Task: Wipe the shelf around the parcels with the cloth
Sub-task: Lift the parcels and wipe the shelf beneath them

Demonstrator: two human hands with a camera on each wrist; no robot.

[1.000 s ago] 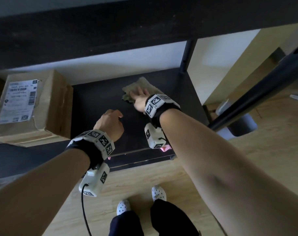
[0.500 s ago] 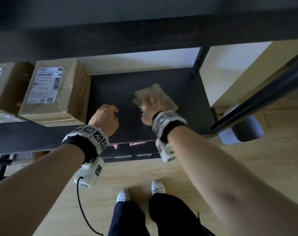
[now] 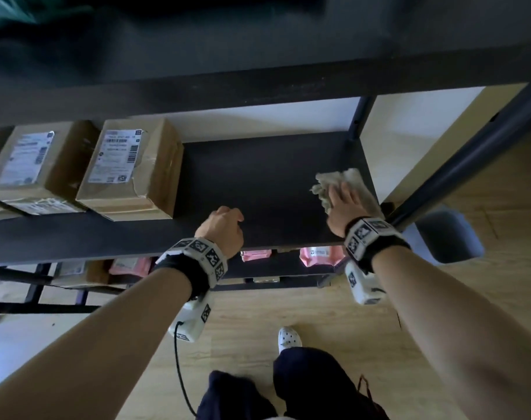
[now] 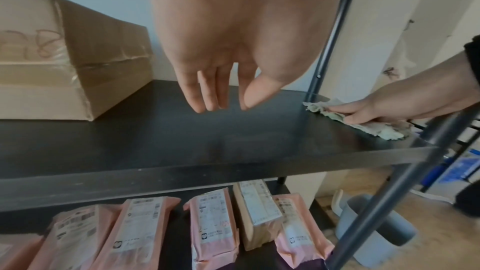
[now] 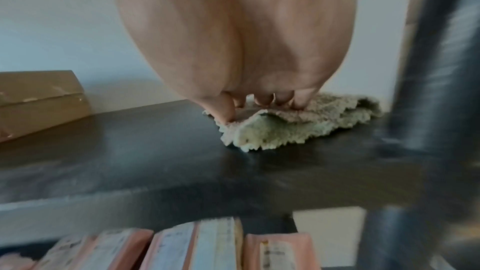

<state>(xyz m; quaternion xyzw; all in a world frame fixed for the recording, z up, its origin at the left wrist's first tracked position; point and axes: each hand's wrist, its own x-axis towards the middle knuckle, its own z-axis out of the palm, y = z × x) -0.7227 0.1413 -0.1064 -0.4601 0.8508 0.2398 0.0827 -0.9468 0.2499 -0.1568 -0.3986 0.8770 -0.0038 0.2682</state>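
Observation:
The black shelf carries two taped cardboard parcels on its left half. A shaggy beige cloth lies bunched near the shelf's front right corner. My right hand presses down on it with flat fingers and thumb. My left hand hovers over the shelf's front edge, right of the nearer parcel. Its fingers hang loosely curled and hold nothing.
A dark metal post stands right beside the cloth. An upper shelf board overhangs. Several pink mailer bags lie on the shelf below. A grey bin sits on the wooden floor at right.
My right hand has slid the cloth from the shelf's middle back over to the front right corner. The left hand has stayed near the front edge. More parcels show at left.

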